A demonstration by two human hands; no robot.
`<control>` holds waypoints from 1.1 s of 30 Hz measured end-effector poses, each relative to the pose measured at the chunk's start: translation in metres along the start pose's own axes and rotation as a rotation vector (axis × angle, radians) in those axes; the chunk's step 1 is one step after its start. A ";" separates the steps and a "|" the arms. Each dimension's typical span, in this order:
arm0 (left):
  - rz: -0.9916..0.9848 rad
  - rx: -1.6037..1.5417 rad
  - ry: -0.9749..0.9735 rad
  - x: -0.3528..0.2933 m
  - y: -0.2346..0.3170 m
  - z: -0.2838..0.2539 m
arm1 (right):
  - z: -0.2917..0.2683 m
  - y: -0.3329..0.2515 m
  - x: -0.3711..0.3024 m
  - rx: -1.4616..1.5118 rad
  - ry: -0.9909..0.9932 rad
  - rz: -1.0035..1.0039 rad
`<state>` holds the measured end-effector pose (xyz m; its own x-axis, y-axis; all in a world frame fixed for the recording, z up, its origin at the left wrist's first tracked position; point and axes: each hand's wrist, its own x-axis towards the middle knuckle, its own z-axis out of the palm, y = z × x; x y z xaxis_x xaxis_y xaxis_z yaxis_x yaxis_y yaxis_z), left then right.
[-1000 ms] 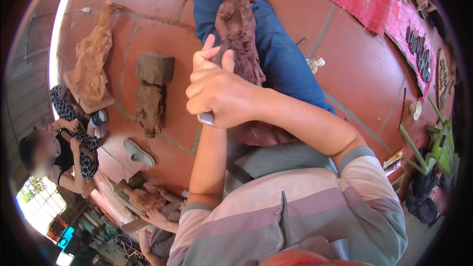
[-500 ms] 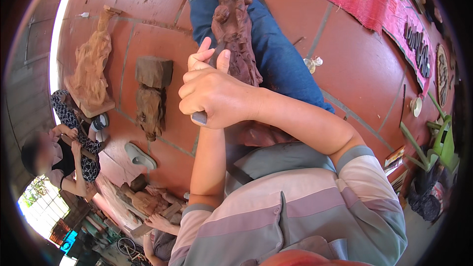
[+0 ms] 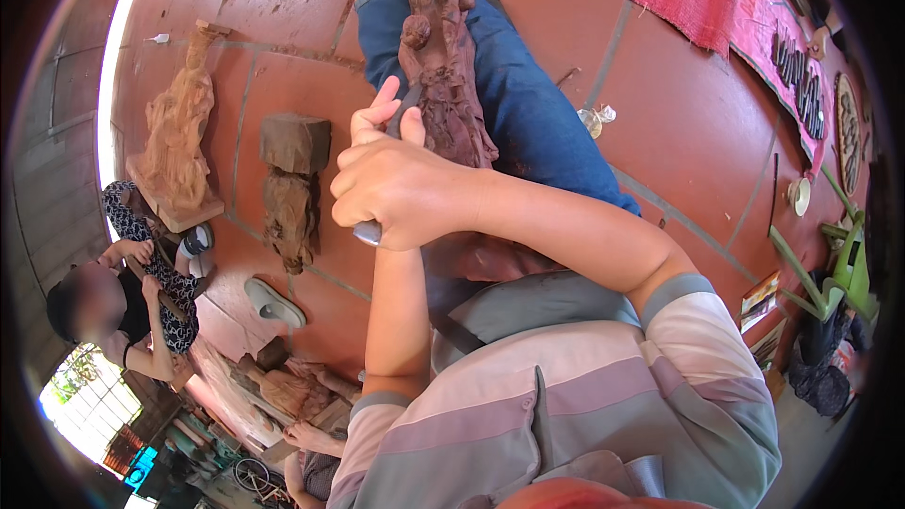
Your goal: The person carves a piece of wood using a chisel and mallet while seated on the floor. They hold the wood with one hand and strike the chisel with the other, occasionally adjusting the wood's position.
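Observation:
A reddish-brown carved wooden statue [image 3: 452, 85] of a bearded figure lies over my legs, its head pointing away from me. My right hand [image 3: 401, 188] is wrapped round a dark grey metal carving chisel [image 3: 404, 106], whose butt end pokes out below the fist. Just beyond it, my left hand [image 3: 375, 121] steadies the chisel's front part between thumb and fingers, one finger stretched forward. The left forearm passes under the right hand, which hides most of the left palm. The chisel's front meets the statue's left side; its cutting edge cannot be made out.
A dark wood block with a rough carving [image 3: 290, 193] lies left on the tiled floor, beside a paler carved statue [image 3: 179, 137]. A grey slipper [image 3: 274, 303] and a seated person [image 3: 141, 283] are farther left. Several dark tools [image 3: 799, 80] lie on a pink mat at right, near a green chair [image 3: 848, 269].
Both hands have shifted slightly left with the chisel, and more of its front shaft shows. The view has moved a little. A person's hand now appears by the tools at far right.

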<state>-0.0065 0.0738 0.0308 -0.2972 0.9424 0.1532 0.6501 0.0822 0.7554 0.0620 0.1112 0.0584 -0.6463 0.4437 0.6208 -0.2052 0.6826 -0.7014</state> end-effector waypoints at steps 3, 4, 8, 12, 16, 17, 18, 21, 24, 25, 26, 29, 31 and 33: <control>-0.074 -0.081 -0.006 0.001 -0.002 -0.004 | 0.001 -0.002 0.001 -0.005 0.005 0.000; -0.078 -0.042 -0.009 0.001 -0.001 -0.005 | 0.000 -0.003 0.002 -0.005 0.008 0.000; 0.013 0.101 0.026 -0.004 -0.004 0.000 | 0.000 -0.004 -0.001 -0.026 0.030 -0.001; 0.016 0.068 0.023 -0.007 -0.008 -0.003 | 0.005 0.001 0.000 -0.021 0.022 -0.002; -0.004 0.024 0.003 -0.005 -0.010 -0.007 | 0.009 -0.001 0.001 -0.022 0.014 0.000; 0.002 0.026 0.002 -0.005 -0.009 -0.007 | 0.008 -0.001 0.001 -0.026 0.021 0.000; 0.002 0.041 0.014 -0.007 -0.009 -0.006 | 0.008 -0.002 0.001 -0.029 0.024 -0.004; 0.019 0.055 0.020 -0.006 -0.010 -0.004 | 0.008 0.003 0.001 -0.050 0.039 -0.007; 0.017 0.013 0.000 -0.005 -0.014 -0.001 | 0.010 0.006 0.001 -0.056 0.031 0.004; 0.004 -0.008 -0.001 -0.004 -0.016 -0.003 | 0.012 0.005 0.003 -0.047 0.020 0.002; -0.014 -0.031 -0.002 -0.002 -0.018 -0.004 | 0.015 0.003 0.004 -0.037 0.008 0.000; -0.055 -0.193 0.015 0.001 -0.021 -0.002 | 0.013 0.004 0.004 -0.046 0.015 0.006; -0.086 -0.299 0.046 -0.001 -0.026 0.001 | 0.012 0.004 0.002 -0.059 0.028 0.003; -0.112 -0.378 0.068 0.000 -0.034 0.007 | 0.012 0.005 0.002 -0.071 0.040 0.001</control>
<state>-0.0237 0.0728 0.0003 -0.4050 0.9100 0.0890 0.3118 0.0460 0.9490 0.0507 0.1086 0.0516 -0.6167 0.4660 0.6344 -0.1511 0.7209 -0.6764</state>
